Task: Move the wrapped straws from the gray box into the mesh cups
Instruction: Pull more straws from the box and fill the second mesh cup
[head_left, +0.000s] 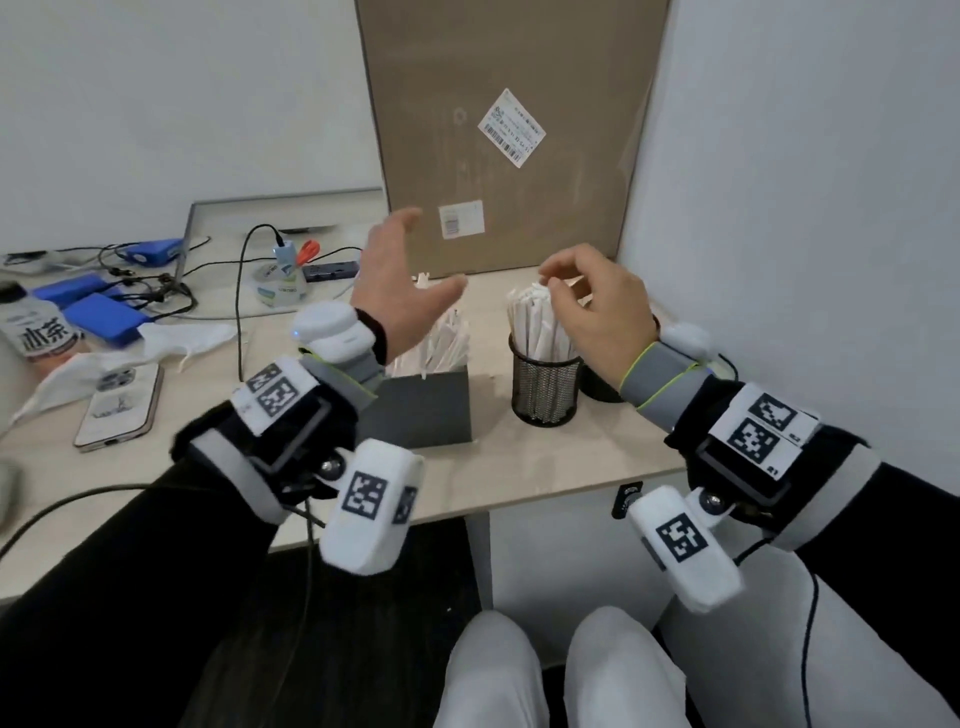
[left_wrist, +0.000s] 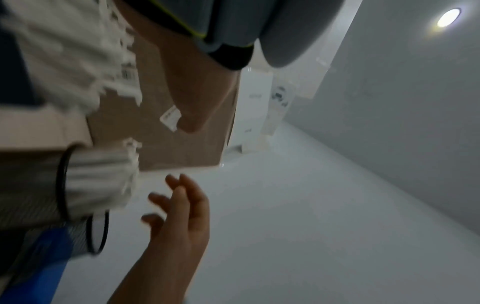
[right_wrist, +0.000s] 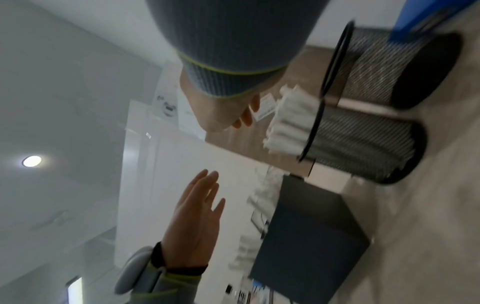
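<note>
The gray box (head_left: 422, 406) stands on the desk with wrapped straws (head_left: 441, 340) leaning out of it. My left hand (head_left: 410, 275) is raised above the box, fingers spread and empty; the right wrist view shows its open palm (right_wrist: 197, 216). To the right, a black mesh cup (head_left: 544, 387) is packed with wrapped straws (head_left: 535, 322). My right hand (head_left: 550, 278) hovers just over those straw tops with loosely curled fingers (right_wrist: 244, 115) and nothing visibly between them. A second mesh cup (right_wrist: 389, 67), seemingly empty, stands behind the first, mostly hidden by my right wrist in the head view.
A tall cardboard box (head_left: 509, 135) leans on the wall behind the cups. On the left of the desk lie a phone (head_left: 119, 405), a bottle (head_left: 41, 332), blue power banks (head_left: 104, 312), cables and a tape roll (head_left: 280, 286). A white wall closes the right side.
</note>
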